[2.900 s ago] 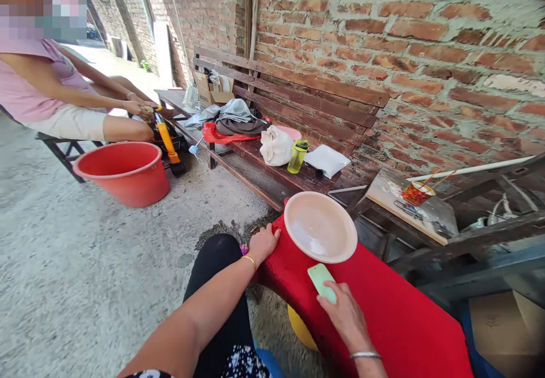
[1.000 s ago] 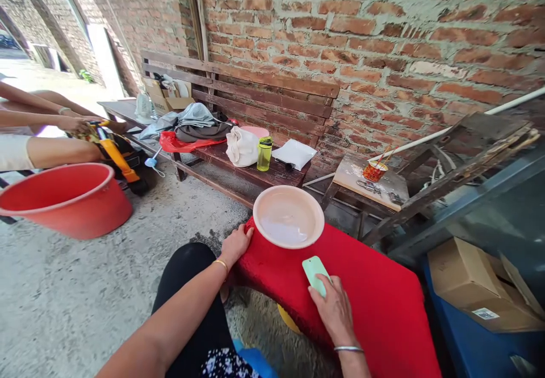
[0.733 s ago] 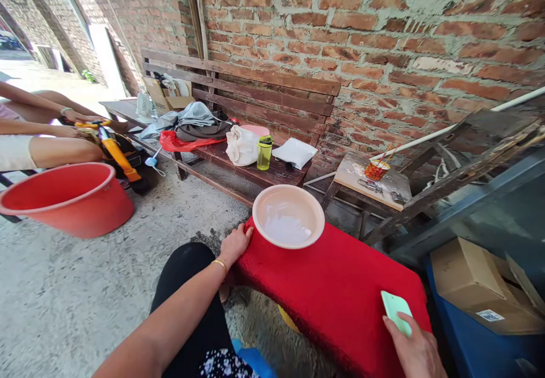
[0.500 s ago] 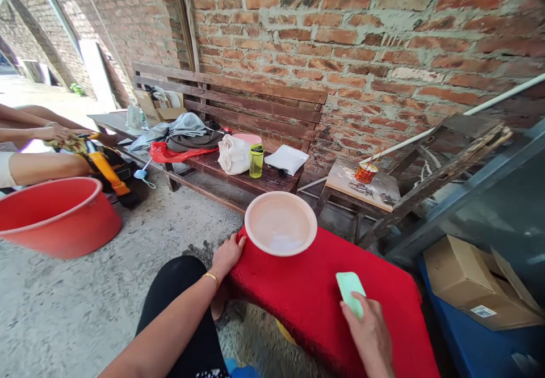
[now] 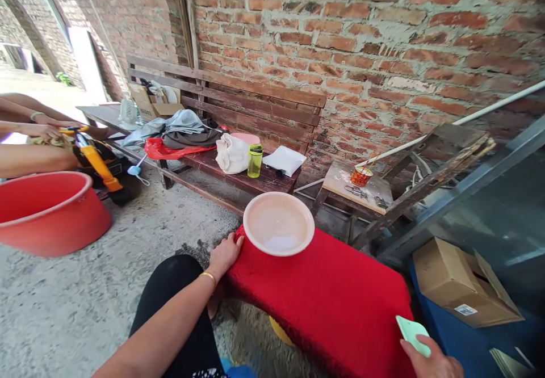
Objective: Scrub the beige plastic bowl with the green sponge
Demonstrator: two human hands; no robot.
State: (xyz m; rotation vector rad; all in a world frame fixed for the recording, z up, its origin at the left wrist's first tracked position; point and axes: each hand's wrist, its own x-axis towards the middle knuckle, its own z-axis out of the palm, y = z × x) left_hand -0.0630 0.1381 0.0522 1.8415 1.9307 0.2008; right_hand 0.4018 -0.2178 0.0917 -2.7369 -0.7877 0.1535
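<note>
A red cloth (image 5: 323,304) covers a long, low surface in front of me. At its near left corner my left hand (image 5: 225,257) holds the cloth edge with curled fingers. My right hand (image 5: 432,361) is at the cloth's right end, its fingers closed around a flat, pale green scraper (image 5: 412,334) with rounded corners. A light pink basin (image 5: 279,247) with what looks like clear water in it stands on the far left part of the cloth.
Behind is a wooden bench (image 5: 272,182) with a green bottle (image 5: 255,161) and bags. A stool (image 5: 340,182) bears a patterned cup (image 5: 361,176). Right is a cardboard box (image 5: 451,281); left, a red tub (image 5: 63,233) near another person's hands (image 5: 46,128).
My right hand has moved right and toward me with the scraper, from the middle of the cloth to its right end. The left hand stays on the corner. My view has shifted slightly.
</note>
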